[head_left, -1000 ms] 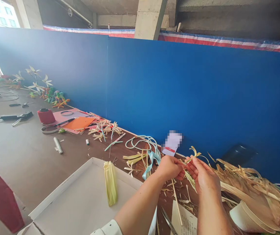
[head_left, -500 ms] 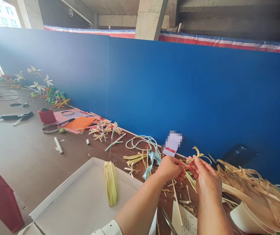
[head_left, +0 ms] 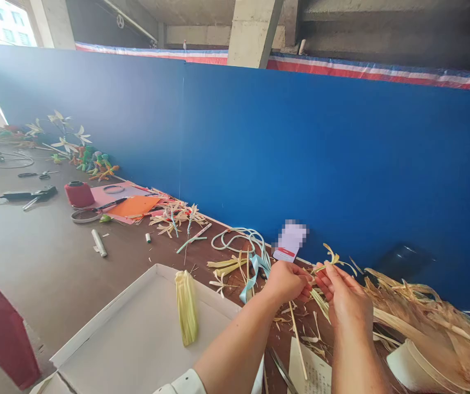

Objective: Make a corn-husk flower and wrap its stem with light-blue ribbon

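My right hand [head_left: 345,287] pinches a small yellow flower [head_left: 333,257] of dried husk, its narrow petals curling out above the fingertips. Close beside it, my left hand [head_left: 290,280] has its fingers closed near the flower's lower end; what sits between those fingertips is hidden. Below the hands lie pale green husk strips [head_left: 320,303], a thin wooden stick [head_left: 298,342] and scattered scraps. To the left, a light blue ribbon [head_left: 252,279] and yellow husk pieces [head_left: 228,266] rest on the brown table.
A white box lid [head_left: 123,334] holds a yellow-green husk bundle [head_left: 186,309]. Scissors [head_left: 280,369] lie by a printed sheet [head_left: 311,369]. Dry husks [head_left: 427,309] heap over a white bowl [head_left: 419,366] at right. A blue partition [head_left: 300,148] runs along the table's back.
Both hands stay almost in place. The flower's petals in my right hand have turned slightly, and the whole view has shifted a little.
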Tool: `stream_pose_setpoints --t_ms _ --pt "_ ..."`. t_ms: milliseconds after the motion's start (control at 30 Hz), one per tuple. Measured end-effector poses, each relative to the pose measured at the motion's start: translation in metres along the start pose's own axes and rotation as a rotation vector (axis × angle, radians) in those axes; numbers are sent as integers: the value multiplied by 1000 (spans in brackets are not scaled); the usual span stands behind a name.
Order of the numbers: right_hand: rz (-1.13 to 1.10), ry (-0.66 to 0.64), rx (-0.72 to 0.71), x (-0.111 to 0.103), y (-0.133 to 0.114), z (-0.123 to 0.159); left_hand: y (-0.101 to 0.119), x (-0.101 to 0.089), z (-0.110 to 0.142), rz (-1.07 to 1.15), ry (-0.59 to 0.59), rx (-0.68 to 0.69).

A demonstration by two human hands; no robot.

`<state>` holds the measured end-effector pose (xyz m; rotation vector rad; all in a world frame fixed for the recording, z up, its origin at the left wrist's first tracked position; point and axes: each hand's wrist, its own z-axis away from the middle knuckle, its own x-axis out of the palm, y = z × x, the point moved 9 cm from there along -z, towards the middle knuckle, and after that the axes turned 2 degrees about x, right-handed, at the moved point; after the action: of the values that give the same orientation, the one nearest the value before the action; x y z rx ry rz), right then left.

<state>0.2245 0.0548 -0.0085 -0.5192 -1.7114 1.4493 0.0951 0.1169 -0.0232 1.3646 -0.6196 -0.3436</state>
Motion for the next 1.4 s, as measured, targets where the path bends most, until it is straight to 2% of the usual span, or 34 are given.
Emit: stream_pose_setpoints --t_ms 533,800,1100,1200,1333,1400 --pt "-31 -15 22 7 -3 5 -1 1 -1 8 20 25" --pt "-25 -47 21 10 0 7 4 1 0 17 -11 30" --pt "-9 -27 5 6 0 2 3 -5 1 -126 -67 19" --pt "1 -13 -5 6 -2 3 7 -19 -2 -268 25 88" --pt "39 -21 -1 8 -3 6 25 -40 1 -404 291 265" --pt "61 -31 3 9 -3 7 31 -45 5 -426 386 311"
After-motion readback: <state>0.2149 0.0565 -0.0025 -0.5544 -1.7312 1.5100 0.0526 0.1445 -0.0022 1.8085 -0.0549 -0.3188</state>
